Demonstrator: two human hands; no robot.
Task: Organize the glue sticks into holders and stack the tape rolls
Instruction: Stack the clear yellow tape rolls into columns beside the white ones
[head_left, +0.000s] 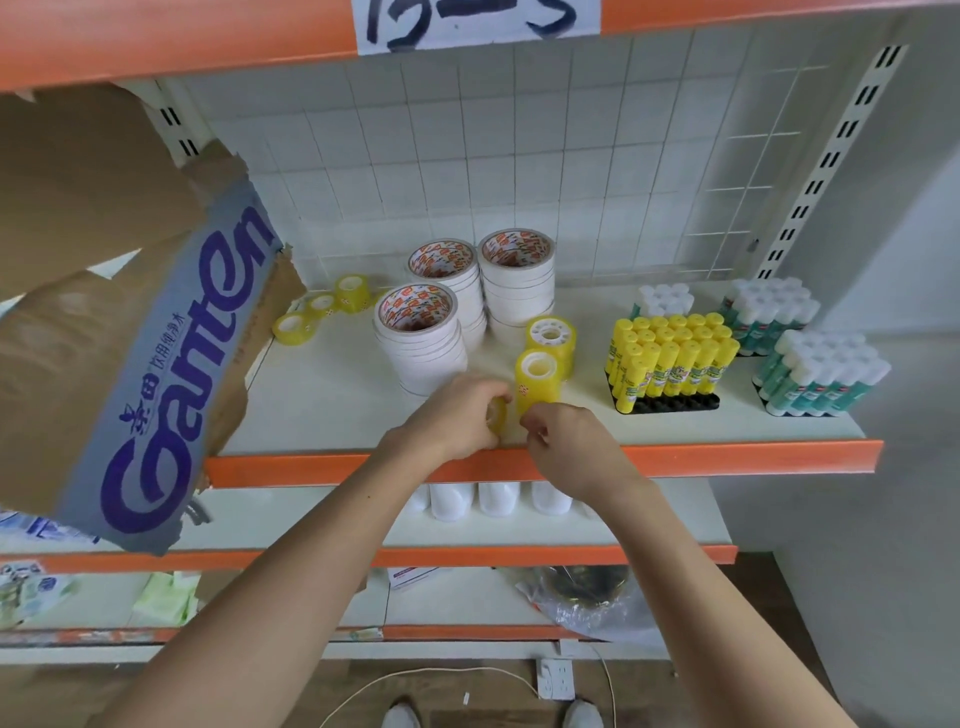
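Observation:
My left hand (457, 415) grips a small yellow tape roll (497, 415) at the shelf's front edge. My right hand (566, 441) is beside it with curled fingers at the base of a yellow tape stack (538, 382); whether it pinches the stack I cannot tell. A second yellow stack (551, 343) stands behind. Three stacks of white tape rolls (421, 338) stand at mid shelf. Loose yellow rolls (322, 312) lie at the back left. Yellow glue sticks (670, 358) fill a black holder (675, 402). White-capped green glue sticks (815, 374) stand to the right.
A torn cardboard box (130, 322) printed "Ganten" hangs over the shelf's left side. The white shelf (597, 421) has an orange front lip. White containers (498, 499) sit on the shelf below. A plastic bag (587, 597) lies lower still.

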